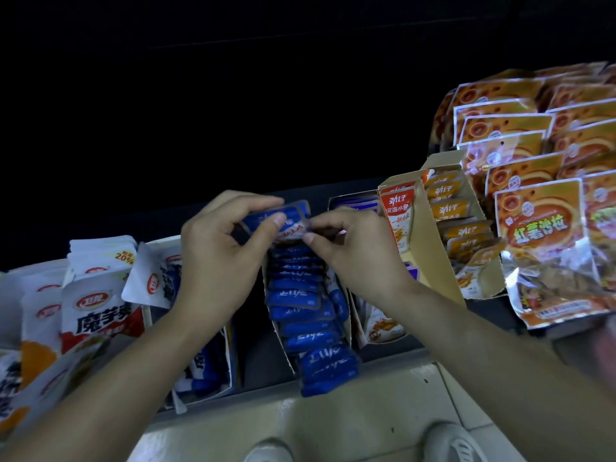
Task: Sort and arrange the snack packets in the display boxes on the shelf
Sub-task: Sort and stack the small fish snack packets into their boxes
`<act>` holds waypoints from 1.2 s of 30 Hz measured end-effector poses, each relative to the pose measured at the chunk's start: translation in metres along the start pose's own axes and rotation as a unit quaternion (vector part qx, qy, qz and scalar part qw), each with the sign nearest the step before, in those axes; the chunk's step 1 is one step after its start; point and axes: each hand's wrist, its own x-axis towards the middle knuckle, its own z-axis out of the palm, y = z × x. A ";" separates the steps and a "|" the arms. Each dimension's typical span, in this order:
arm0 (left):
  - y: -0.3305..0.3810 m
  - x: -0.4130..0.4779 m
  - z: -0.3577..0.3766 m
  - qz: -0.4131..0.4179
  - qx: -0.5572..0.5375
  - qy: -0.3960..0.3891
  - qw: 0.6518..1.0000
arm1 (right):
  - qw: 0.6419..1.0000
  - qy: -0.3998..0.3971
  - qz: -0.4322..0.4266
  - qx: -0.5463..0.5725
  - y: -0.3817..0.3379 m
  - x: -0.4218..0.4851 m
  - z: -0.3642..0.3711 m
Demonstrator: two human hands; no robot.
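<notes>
My left hand (pixel 220 248) grips a small blue snack packet (pixel 293 218) by its left side, thumb on its face. My right hand (pixel 353 248) pinches the same packet at its right edge. Both hands hold it above the back end of a narrow display box (pixel 283 348) filled with a row of several blue packets (pixel 310 331). To the right stands a second display box (pixel 430 241) with orange packets (pixel 456 208) standing in a row.
White bags (pixel 100 311) crowd the shelf at the left, beside a box with blue-and-white packets (pixel 203 365). Large orange bags (pixel 546 228) are stacked at the right. The pale shelf edge (pixel 366 395) runs below, with my shoes on the floor under it.
</notes>
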 end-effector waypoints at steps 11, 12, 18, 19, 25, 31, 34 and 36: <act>-0.006 0.000 0.002 -0.021 0.046 0.029 0.998 | 0.970 -0.044 0.019 -0.239 0.006 -0.020 -0.012; -0.006 0.000 0.002 -0.026 0.051 0.031 0.998 | 0.973 -0.033 0.018 -0.228 0.007 -0.020 -0.012; -0.008 -0.001 0.004 -0.039 0.065 0.031 0.997 | 0.991 0.003 0.066 -0.121 0.012 -0.022 -0.017; -0.008 -0.003 0.004 -0.040 0.068 0.033 0.996 | 0.992 0.013 0.076 -0.104 0.010 -0.023 -0.020; -0.008 -0.011 0.005 -0.081 0.059 0.059 0.993 | 0.986 -0.037 0.029 -0.161 0.002 -0.031 -0.027; -0.010 -0.014 0.006 -0.082 0.059 0.058 0.993 | 0.936 -0.057 -0.016 -0.348 0.016 -0.021 0.000; -0.011 -0.015 0.005 -0.079 0.053 0.055 0.994 | 0.946 -0.063 -0.004 -0.318 0.016 -0.015 0.002; -0.014 -0.016 0.004 -0.081 0.045 0.054 0.994 | 0.964 -0.074 0.023 -0.255 0.017 -0.011 0.001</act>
